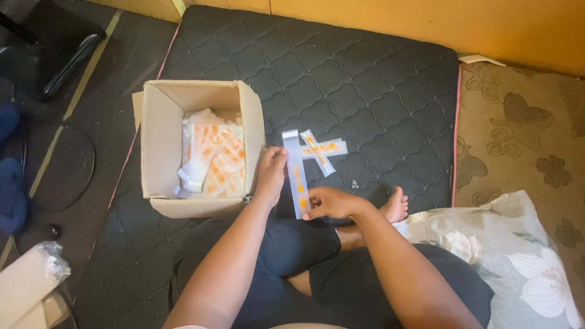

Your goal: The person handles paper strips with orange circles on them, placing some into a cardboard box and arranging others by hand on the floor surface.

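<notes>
Your left hand (271, 173) is pinching the top of a long clear sachet strip (297, 176) while your right hand (332, 203) is gripping its lower end, keeping it stretched flat over the dark quilted mattress (365, 79). Beside you, an open cardboard box (159, 146) is holding more orange-filled strips; two crossed strips (322, 150) are lying just beyond.

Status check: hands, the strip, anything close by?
Left hand and right hand pinch one clear strip. Two strips lie crossed on mattress. Open box beside left hand.
</notes>
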